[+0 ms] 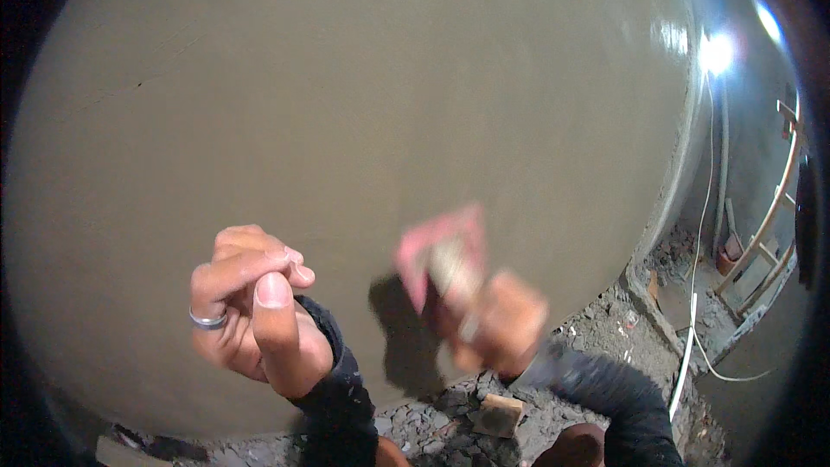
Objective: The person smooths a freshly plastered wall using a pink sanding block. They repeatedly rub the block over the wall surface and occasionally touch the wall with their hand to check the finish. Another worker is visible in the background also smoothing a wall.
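A broad grey-brown plastered wall (346,104) fills most of the view, its surface smooth with a faint line at the upper left. My right hand (506,320), smeared by motion, is wrapped round the pale handle of a pink plastering float (450,246). The float is tilted in front of the wall and casts a dark shadow on it; whether it touches the wall I cannot tell. To the left, my left hand (259,307) is raised with its fingers curled in and the thumb close to the fingertips. A ring sits on one finger, and nothing shows in its grip.
Broken rubble (432,428) lies along the wall's foot, with a small block (499,415) on it. Past the wall's right edge are a bright lamp (717,54), a hanging white cable (711,182), a ladder (769,225) and a reddish bucket (728,259).
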Demonstrator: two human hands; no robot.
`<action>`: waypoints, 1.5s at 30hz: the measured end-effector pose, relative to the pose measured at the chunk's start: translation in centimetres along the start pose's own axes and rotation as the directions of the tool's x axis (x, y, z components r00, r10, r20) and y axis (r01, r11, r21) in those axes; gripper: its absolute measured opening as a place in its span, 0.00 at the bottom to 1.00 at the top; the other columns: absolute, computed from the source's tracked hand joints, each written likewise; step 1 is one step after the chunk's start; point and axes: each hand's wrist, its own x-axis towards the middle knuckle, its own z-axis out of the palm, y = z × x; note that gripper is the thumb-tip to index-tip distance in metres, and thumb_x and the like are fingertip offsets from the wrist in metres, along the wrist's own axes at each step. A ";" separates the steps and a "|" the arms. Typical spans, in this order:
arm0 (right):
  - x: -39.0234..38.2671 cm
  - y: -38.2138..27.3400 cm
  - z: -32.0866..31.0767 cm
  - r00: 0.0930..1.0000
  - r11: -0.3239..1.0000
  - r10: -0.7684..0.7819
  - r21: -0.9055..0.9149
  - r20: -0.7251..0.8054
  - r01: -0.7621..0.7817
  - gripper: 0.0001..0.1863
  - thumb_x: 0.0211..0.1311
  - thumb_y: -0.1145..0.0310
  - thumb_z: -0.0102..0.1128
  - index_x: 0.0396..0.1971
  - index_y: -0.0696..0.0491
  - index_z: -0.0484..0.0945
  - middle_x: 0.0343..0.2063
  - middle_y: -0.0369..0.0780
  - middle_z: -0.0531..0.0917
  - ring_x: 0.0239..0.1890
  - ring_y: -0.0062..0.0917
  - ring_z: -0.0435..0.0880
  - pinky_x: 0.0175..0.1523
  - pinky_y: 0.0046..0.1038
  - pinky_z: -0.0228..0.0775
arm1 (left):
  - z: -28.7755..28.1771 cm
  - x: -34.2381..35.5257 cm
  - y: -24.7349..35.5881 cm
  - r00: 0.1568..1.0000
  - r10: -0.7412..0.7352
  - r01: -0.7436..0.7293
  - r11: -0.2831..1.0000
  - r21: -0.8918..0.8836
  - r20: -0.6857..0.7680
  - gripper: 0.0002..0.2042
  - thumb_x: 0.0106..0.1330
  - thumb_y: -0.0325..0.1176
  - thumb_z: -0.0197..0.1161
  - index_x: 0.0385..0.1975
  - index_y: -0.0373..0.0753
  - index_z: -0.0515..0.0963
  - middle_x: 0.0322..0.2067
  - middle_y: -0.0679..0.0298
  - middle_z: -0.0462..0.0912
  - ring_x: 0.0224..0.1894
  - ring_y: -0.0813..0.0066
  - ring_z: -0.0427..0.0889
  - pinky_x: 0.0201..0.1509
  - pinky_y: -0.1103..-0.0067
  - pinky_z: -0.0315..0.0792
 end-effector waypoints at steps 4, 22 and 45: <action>20.4 6.8 -5.7 0.868 0.998 0.034 -0.028 -0.495 -0.055 0.19 0.65 0.66 0.80 0.51 0.59 0.86 0.36 0.41 0.93 0.37 0.23 0.91 0.38 0.27 0.82 | -0.7 -0.8 -0.6 1.000 0.002 -0.003 0.999 0.046 0.027 0.10 0.64 0.28 0.57 0.38 0.29 0.80 0.24 0.56 0.77 0.28 0.72 0.72 0.35 0.74 0.69; 4.9 4.9 -6.0 0.942 0.960 0.139 -0.194 -0.304 -0.204 0.27 0.56 0.70 0.80 0.58 0.54 0.87 0.40 0.45 0.92 0.35 0.33 0.91 0.38 0.34 0.84 | -0.4 -0.9 -1.7 0.991 -0.002 0.004 1.000 -0.009 0.133 0.09 0.75 0.35 0.67 0.39 0.35 0.81 0.22 0.63 0.77 0.27 0.75 0.73 0.37 0.76 0.66; 10.5 7.8 -5.0 0.866 0.986 0.087 -0.079 -0.492 -0.144 0.25 0.53 0.73 0.77 0.54 0.55 0.86 0.37 0.47 0.87 0.34 0.40 0.87 0.37 0.39 0.81 | 3.8 -2.9 -3.2 0.980 -0.152 0.144 0.987 0.066 0.130 0.08 0.66 0.24 0.59 0.37 0.27 0.82 0.28 0.55 0.80 0.29 0.72 0.75 0.35 0.78 0.69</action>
